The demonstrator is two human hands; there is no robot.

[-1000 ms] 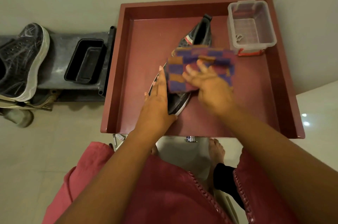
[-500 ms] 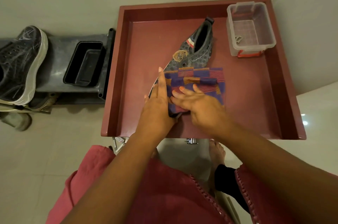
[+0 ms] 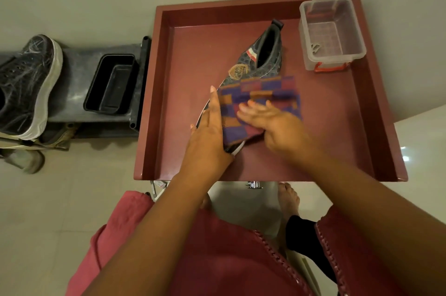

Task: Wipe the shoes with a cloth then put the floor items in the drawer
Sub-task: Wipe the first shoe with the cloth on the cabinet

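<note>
My left hand (image 3: pixel 207 136) lies flat with straight fingers along the left side of the grey patterned slip-on shoe (image 3: pixel 259 63), steadying it. My right hand (image 3: pixel 272 121) presses the checked purple and orange cloth (image 3: pixel 260 97) onto the shoe's toe end, fingers spread and nearly straight, thumb tucked at the cloth's near edge. The shoe lies diagonally on the dark red raised-edge tabletop (image 3: pixel 188 73), heel toward the far right. Beyond it, in the far right corner, stands a clear plastic box with a red handle (image 3: pixel 331 34). Left of the tabletop, a grey shelf (image 3: pixel 72 73) carries a black rectangular tub (image 3: pixel 111 84) and a black sneaker with a white sole (image 3: pixel 26 85).
</note>
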